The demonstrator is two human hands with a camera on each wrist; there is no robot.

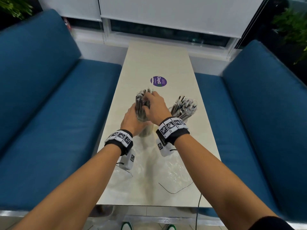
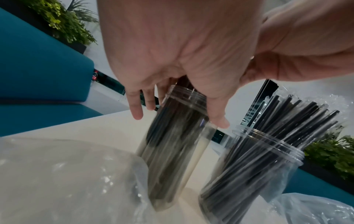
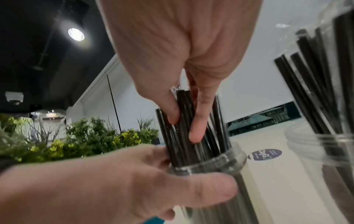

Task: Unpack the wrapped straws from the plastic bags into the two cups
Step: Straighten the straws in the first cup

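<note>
Two clear plastic cups stand on the cream table point(image 1: 157, 60). The left cup point(image 1: 146, 130) point(image 2: 172, 151) point(image 3: 214, 168) is full of black wrapped straws point(image 1: 141, 103) point(image 3: 184, 106). My left hand point(image 1: 132, 117) point(image 2: 178, 118) point(image 3: 172, 189) grips this cup just under its rim, thumb across the front. From above, my right hand point(image 1: 152, 103) point(image 3: 184, 125) pinches a bunch of those straws near their tops. The right cup point(image 1: 182, 117) point(image 2: 258, 166) point(image 3: 316, 144) holds a fanned bundle of straws, untouched.
Crumpled clear plastic bags point(image 1: 166, 166) point(image 2: 67, 174) lie on the table's near half, with a thin black cord point(image 1: 174, 190) beside them. A purple round sticker point(image 1: 158, 81) sits beyond the cups. Blue benches point(image 1: 49, 113) flank the table on both sides.
</note>
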